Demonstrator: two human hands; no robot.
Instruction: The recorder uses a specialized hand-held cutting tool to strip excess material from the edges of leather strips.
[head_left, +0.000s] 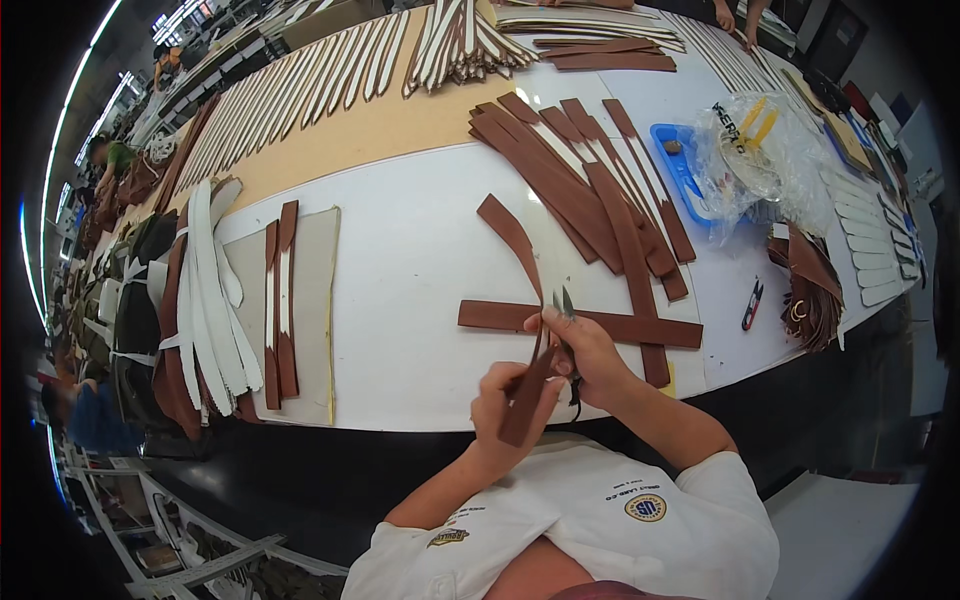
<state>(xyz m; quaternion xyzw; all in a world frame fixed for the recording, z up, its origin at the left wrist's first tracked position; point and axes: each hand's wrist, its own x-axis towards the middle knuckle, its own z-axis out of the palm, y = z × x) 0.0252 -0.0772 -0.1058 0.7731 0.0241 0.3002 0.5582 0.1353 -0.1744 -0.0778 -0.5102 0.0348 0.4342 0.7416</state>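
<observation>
A brown leather-like strap (511, 225) is held between both hands, folded or curved, one end rising over the white work surface. My left hand (504, 405) grips its lower part near the table's front edge. My right hand (589, 352) pinches the strap's middle and also holds thread snips (564, 301), blades pointing away from me. Behind the hands another brown strap (667, 331) lies crosswise, with a long strap (626, 247) crossing it. A pile of brown straps (540, 180), some with white middles, lies beyond. Two straps with white middles (285, 300) lie on a grey board (319, 300) at the left.
White strips (214, 300) and tied bundles stand at the left edge. Right of the pile are a blue tray (675, 172), a plastic bag (772, 165), red-handled snips (752, 306) and a brown bundle (810, 292). Rows of strips (300, 82) line the far side; another person's hands (726, 16) are there.
</observation>
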